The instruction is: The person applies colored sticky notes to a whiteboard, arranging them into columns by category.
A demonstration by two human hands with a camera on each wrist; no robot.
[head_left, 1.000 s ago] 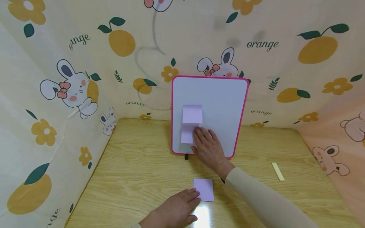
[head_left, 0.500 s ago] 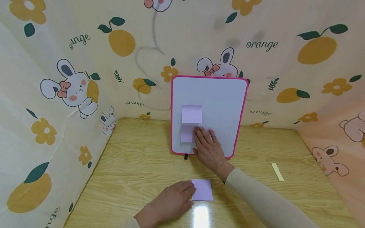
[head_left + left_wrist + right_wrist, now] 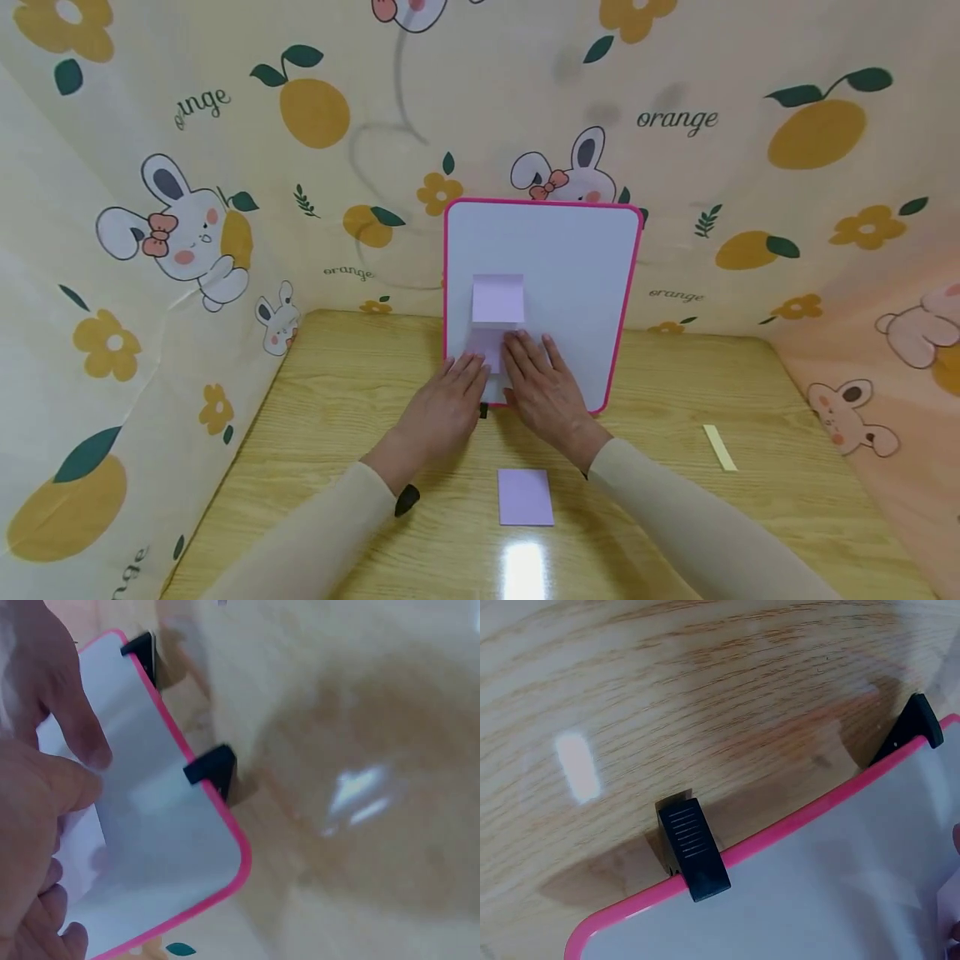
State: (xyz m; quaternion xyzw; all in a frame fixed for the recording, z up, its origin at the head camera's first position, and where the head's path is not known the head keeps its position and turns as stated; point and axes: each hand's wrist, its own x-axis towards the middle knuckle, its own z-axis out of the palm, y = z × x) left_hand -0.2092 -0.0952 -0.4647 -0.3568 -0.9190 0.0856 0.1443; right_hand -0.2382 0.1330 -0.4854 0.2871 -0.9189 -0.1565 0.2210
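Observation:
A pink-framed whiteboard point(image 3: 570, 250) stands upright on black feet point(image 3: 692, 850) at the back of the table. Two lilac sticky notes are on it: an upper note point(image 3: 498, 298) and a lower note point(image 3: 487, 343) just beneath. My right hand point(image 3: 542, 379) lies flat with straight fingers on the lower note and the board. My left hand point(image 3: 447, 402) rests with straight fingers against the board's lower left, touching the lower note's left side. The left wrist view shows my fingers point(image 3: 71, 720) on the white surface point(image 3: 157, 825).
A lilac pad of sticky notes point(image 3: 525, 497) lies on the wooden table point(image 3: 337, 400) in front of the board, between my forearms. A yellow paper strip point(image 3: 719, 447) lies to the right. Patterned cloth walls point(image 3: 187, 208) close in the left, back and right sides.
My left hand left the lilac pad near the front edge and moved forward to the board's lower left, beside the right hand. The right hand stayed on the lower note.

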